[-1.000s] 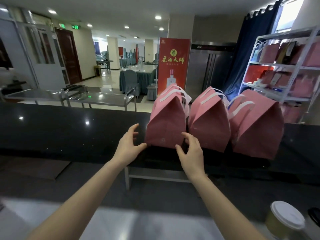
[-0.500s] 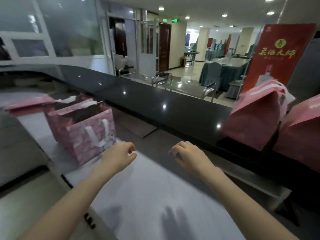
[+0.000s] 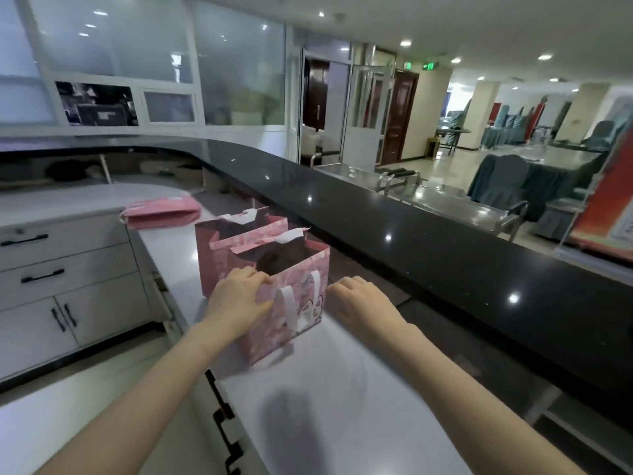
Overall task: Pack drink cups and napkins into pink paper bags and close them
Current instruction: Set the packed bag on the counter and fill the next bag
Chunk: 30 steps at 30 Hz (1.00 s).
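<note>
Fingers [image 3: 254, 274] of left hand [image 3: 236, 303] grip the pink bag [image 3: 267, 337]; right hand [image 3: 359, 299], loosely curled, hovers beside it.

Black counter ledge [image 3: 428, 241] is running from ten to four o'clock. White drawer cabinet [image 3: 65, 269] is standing at nine; steel trolley [image 3: 445, 198] is sitting at two.

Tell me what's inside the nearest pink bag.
Only a dark interior shows in the nearest bag; its front wall and the left hand gripping the rim hide the bottom.
</note>
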{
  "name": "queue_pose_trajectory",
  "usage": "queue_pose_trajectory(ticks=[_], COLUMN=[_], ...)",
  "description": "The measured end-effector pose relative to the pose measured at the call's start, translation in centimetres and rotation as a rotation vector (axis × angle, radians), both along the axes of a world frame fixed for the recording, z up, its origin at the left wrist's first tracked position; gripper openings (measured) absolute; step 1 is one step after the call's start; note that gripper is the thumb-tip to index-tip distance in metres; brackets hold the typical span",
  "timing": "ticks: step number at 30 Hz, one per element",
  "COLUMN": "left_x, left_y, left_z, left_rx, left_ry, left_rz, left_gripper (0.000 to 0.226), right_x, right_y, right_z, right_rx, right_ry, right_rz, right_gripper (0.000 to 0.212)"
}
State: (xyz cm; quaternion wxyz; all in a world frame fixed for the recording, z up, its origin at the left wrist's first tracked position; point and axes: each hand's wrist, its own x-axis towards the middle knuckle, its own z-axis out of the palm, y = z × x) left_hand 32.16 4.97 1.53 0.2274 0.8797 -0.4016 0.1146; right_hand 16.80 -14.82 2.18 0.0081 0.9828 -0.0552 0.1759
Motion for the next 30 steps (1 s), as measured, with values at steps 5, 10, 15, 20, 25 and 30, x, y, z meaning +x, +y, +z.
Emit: queue_pose_trajectory(ticks=[5,10,15,20,25,30], left_x=[4.3,6.6,7.8,8.8,7.6,3.0], left_y=[-1.7,-3.6,-4.2,-3.9,-3.8,-4.6], left_z=[0.3,-0.2,-0.4,-0.6,-0.4,1.4], left_rx=[0.070,0.255,0.244,0.179,0.071,-0.024], left_ry=[-0.040,-0.075,-0.092,-0.092,-0.117,-0.151], left_rz=[-0.096,-0.144,-0.216,-0.298,-0.357,-0.470], left_gripper=[0.045,0.038,0.012,0.006,0.010,0.007], right_x=[7.7,13.7,15.9,15.0,10.9,3.6], right_y=[-0.4,-1.2,-2.1,-2.6,-3.2,-3.5], right_z=[0.1,-1.0,-1.9,-1.1,0.2,1.6], right_rx=[-0.040,-0.130,-0.195,-0.217,-0.122,-0.099], right_ry=[0.025,0.084,0.184,0.249,0.211,0.105], right_rz=[0.028,0.018,0.049,0.063,0.027,0.008], right_gripper=[0.051,0.056,0.035,0.020,0.014,0.013])
